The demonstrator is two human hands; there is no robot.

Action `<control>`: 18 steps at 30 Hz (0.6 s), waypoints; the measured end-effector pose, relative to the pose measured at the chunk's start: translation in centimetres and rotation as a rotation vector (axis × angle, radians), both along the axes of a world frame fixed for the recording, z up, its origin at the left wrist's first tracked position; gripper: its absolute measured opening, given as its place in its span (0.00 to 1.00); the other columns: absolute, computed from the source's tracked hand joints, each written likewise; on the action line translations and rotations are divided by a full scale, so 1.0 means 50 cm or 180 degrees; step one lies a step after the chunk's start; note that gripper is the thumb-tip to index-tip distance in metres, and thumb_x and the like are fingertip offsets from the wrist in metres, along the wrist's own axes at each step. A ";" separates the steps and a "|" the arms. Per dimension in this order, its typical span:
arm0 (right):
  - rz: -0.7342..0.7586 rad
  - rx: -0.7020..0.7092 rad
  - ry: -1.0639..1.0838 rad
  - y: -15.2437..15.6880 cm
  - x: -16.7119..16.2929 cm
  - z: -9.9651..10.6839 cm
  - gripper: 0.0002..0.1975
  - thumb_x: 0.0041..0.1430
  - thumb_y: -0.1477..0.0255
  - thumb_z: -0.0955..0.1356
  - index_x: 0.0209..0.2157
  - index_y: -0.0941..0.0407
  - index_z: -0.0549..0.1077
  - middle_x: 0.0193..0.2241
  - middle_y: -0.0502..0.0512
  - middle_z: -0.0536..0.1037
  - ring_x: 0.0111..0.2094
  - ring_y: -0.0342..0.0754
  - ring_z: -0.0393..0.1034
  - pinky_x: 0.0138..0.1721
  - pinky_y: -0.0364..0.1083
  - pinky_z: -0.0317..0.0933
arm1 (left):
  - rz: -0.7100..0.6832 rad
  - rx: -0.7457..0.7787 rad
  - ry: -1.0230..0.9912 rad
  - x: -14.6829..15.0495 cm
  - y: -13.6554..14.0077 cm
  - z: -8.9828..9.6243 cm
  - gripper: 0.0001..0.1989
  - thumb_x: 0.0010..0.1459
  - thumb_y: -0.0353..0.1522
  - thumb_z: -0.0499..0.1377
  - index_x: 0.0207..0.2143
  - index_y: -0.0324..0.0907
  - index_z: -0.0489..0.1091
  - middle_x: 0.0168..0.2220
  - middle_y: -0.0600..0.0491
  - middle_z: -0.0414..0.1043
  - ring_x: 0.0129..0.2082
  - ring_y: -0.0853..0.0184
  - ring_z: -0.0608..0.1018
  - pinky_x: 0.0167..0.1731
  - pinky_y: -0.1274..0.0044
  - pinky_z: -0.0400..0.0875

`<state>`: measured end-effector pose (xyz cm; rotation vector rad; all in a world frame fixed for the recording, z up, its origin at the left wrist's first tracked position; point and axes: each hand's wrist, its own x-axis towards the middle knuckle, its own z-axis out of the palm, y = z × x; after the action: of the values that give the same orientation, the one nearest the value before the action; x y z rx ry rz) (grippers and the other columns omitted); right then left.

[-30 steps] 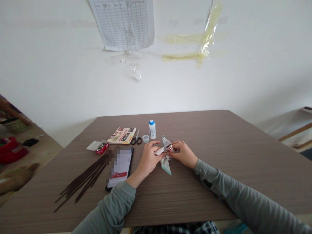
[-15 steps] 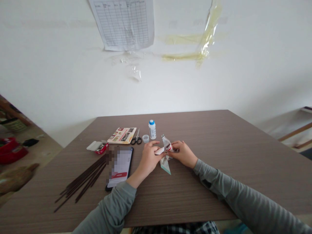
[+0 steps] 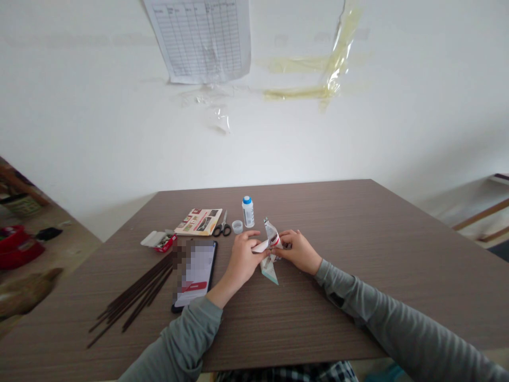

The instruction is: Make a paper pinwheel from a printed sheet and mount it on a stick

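Between my two hands is a folded paper pinwheel-like shape, printed, with curled points and a teal edge on its lower flap. My left hand pinches its left side between thumb and fingers. At its right side my right hand grips the paper near the centre, fingers closed. The exact spot where the fingertips meet is partly hidden. Just behind the paper stands a white glue bottle with a blue top. A small clear cap sits near my left fingers, beside black-handled scissors.
On the brown table, a phone lies left of my left forearm. Several dark thin sticks fan out beyond it. A small red-and-white box stands open near a printed booklet. The white wall rises behind the table.
Both hands keep nearly the same hold on the folded paper. The view has shifted very slightly; on the floor at far left, a brown bird has moved its head a little.
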<state>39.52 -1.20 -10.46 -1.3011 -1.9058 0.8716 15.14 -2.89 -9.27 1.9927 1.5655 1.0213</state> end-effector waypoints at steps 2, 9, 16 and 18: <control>0.0021 -0.0029 0.0025 0.000 0.000 0.001 0.07 0.68 0.60 0.88 0.38 0.46 0.95 0.58 0.64 0.96 0.68 0.73 0.87 0.89 0.89 0.41 | 0.0000 -0.0019 -0.0007 0.000 0.001 0.000 0.12 0.60 0.28 0.85 0.29 0.52 0.91 0.64 0.46 0.95 0.67 0.41 0.92 0.72 0.50 0.88; -0.0011 0.0007 0.0002 -0.001 0.001 0.002 0.09 0.67 0.59 0.88 0.37 0.46 0.94 0.58 0.62 0.96 0.67 0.71 0.88 0.90 0.86 0.45 | -0.0002 -0.0069 -0.0068 0.001 0.001 0.003 0.11 0.59 0.31 0.85 0.28 0.52 0.89 0.63 0.46 0.95 0.67 0.41 0.91 0.72 0.50 0.88; -0.0050 -0.0033 -0.0021 -0.002 -0.004 0.003 0.08 0.67 0.59 0.88 0.37 0.47 0.94 0.57 0.62 0.97 0.67 0.71 0.88 0.90 0.86 0.43 | 0.0081 -0.0209 -0.0004 0.002 -0.002 0.014 0.09 0.59 0.32 0.84 0.30 0.53 0.90 0.64 0.48 0.95 0.69 0.41 0.91 0.75 0.53 0.86; -0.0075 -0.0012 -0.0028 -0.002 -0.005 0.003 0.10 0.67 0.59 0.88 0.35 0.47 0.94 0.56 0.63 0.96 0.67 0.71 0.88 0.90 0.86 0.45 | 0.0073 -0.0209 0.0000 0.002 -0.002 0.011 0.08 0.59 0.34 0.84 0.30 0.53 0.90 0.64 0.48 0.95 0.69 0.41 0.91 0.75 0.53 0.86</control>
<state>39.28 -1.30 -10.30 -1.3289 -1.8927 0.8596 15.22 -2.97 -8.70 1.9351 1.6043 0.9660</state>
